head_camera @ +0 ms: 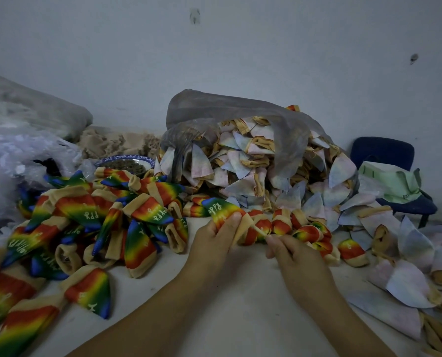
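- Sock (221, 211), rainbow-striped, hangs just above the surface (214, 318) at centre, between both hands, probably being turned right side out.
- Left hand (212, 243) grips its body, thumb on top, anchoring it.
- Right hand (294, 256) narrows its fingers (274, 240) to a pinch on the tan cuff (244, 226), pulling it taut.
- Rainbow pile (86, 228) lies left, seemingly finished work kept apart.
- Bag (240, 112) behind spills pale socks (266, 163) within reach.
- Chair (384, 155) stands far right.
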Available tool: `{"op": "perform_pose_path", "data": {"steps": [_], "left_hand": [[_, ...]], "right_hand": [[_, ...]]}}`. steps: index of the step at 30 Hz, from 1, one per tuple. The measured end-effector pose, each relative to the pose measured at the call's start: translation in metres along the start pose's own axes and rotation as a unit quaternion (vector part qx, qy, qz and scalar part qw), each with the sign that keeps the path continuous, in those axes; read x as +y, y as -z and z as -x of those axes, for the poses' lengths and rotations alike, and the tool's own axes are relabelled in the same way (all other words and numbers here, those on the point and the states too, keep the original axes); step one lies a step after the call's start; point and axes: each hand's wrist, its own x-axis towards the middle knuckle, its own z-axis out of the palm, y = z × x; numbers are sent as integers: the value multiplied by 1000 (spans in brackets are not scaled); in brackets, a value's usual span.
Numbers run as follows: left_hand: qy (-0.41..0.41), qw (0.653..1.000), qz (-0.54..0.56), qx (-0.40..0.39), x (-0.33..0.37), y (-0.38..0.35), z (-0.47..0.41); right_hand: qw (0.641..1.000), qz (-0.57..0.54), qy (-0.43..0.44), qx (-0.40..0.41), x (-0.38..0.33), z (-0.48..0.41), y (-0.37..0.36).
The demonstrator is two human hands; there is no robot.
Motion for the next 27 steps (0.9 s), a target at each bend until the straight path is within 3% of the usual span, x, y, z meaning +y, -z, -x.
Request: {"op": "perform_pose_path", "data": {"steps": [8, 19, 21, 24, 27], "left_hand": [[-1, 999, 6, -35, 1, -2, 1], [6, 999, -35, -40, -2, 0, 1], [7, 999, -39, -8, -3, 2, -3], [-3, 990, 100, 96, 7, 22, -17], [22, 946, 316, 65, 17, 41, -31]], "right_hand": [[998, -60, -18, -30, -3, 1, -3], [1000, -6, -9, -7, 9, -2, 3], [1000, 12, -3, -15, 13, -3, 4], [1000, 24, 7, 7, 16, -3, 6], [997, -23, -29, 66, 18, -5, 10]]}}
